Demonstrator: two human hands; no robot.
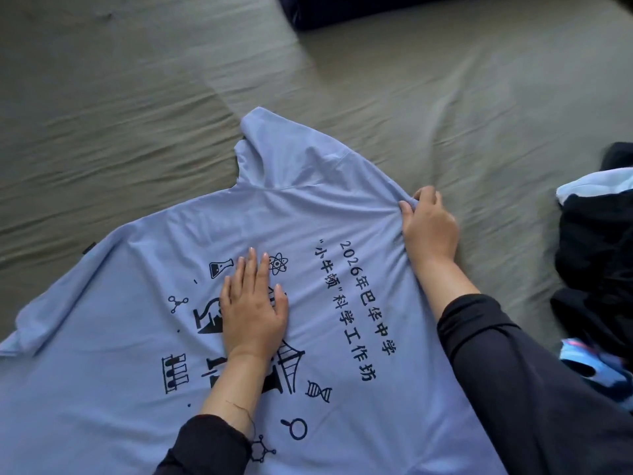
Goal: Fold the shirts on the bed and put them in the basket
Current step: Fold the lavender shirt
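Here, a light blue shirt (144, 337) lies spread across the bed (137, 97), printed side up, filling the lower middle of the view. Its print shows black science drawings (a flask, an atom, a DNA strand, a magnifying glass) and 1 long column of black characters that begins with 2026. One sleeve (260, 149) reaches toward the far side of the bed and is partly doubled over on itself.

The left hand (251, 308) rests flat on the middle of the print, palm down, fingers straight and close together with the thumb held a little apart. The right hand (428, 222) is at the shirt's right edge, fingers curled and pinching a bunch of the cloth, so that creases run from the grip across the fabric. Both forearms wear dark sleeves.

The sheet on the bed is grey-green and wrinkled. At the right edge of the view sits a pile of clothes (596, 241), mostly black with some white and pale blue cloth in it, lying apart from the shirt. A dark, blurred object (342, 10) lies at the top of the view.
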